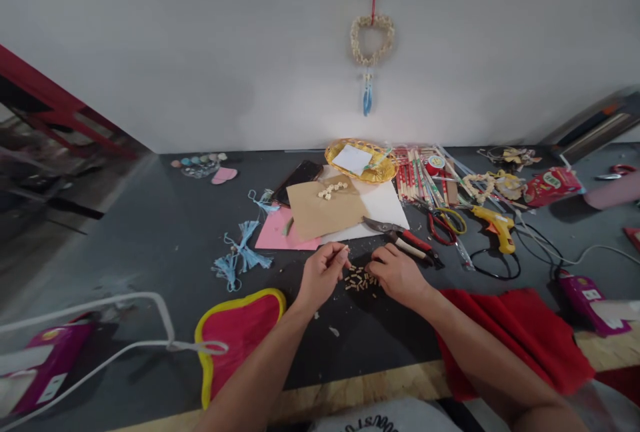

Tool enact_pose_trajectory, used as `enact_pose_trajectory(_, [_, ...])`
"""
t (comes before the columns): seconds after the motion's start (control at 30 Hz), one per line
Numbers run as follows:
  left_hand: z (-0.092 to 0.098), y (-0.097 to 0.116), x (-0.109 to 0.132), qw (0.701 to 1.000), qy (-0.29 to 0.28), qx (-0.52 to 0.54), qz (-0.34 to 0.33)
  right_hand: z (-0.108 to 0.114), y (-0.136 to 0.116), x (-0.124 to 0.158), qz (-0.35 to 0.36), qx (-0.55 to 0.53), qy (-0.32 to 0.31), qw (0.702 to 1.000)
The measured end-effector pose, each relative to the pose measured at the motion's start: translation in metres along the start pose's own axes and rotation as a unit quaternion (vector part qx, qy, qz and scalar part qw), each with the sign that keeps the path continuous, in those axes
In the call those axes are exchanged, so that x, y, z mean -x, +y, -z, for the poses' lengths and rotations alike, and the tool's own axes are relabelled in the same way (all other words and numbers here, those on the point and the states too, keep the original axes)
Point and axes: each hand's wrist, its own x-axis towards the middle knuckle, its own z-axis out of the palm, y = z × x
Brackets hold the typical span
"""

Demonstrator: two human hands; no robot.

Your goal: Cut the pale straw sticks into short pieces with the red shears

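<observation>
My left hand (324,277) is closed in a pinch, with a small pale piece showing at its fingertips. Too little of that piece shows to tell its exact kind. Just right of it lies a pile of short tan stick pieces (357,279) on the dark table. My right hand (400,277) reaches down at the pile's right side, fingers curled together; whatever is between them is hidden. Beyond both hands, a brown paper sheet (320,215) carries a small cluster of cream pieces (333,190). Pliers (400,237) lie close behind my right hand.
Blue tassels (245,252) and a pink-and-yellow pouch (243,325) lie to the left. At right are a yellow glue gun (495,227), red-handled scissors (441,229), and red cloth (515,332). Behind stand a gold basket (385,169) and printed sticks (410,179). A heart ornament (355,42) hangs on the wall.
</observation>
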Motion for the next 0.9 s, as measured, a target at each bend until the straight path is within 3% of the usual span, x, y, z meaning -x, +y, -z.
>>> enact_pose_trajectory(0.13, [0.000, -0.002, 0.000, 1.000, 0.003, 0.000, 0.001, 0.000, -0.001, -0.001, 0.001, -0.011, 0.001, 1.000])
enact_pose_trajectory(0.4, [-0.002, -0.009, -0.003, 1.000, -0.009, 0.009, 0.006, -0.006, 0.003, 0.003, 0.019, -0.121, 0.070, 0.990])
enact_pose_trajectory(0.6, [-0.004, -0.017, -0.003, 0.999, -0.029, 0.025, 0.012, -0.008, 0.006, 0.004, 0.002, -0.237, 0.136, 0.962])
enact_pose_trajectory(0.9, [-0.004, -0.016, 0.000, 0.999, -0.038, 0.008, 0.007, -0.014, 0.008, 0.004, -0.067, -0.288, 0.178, 0.938])
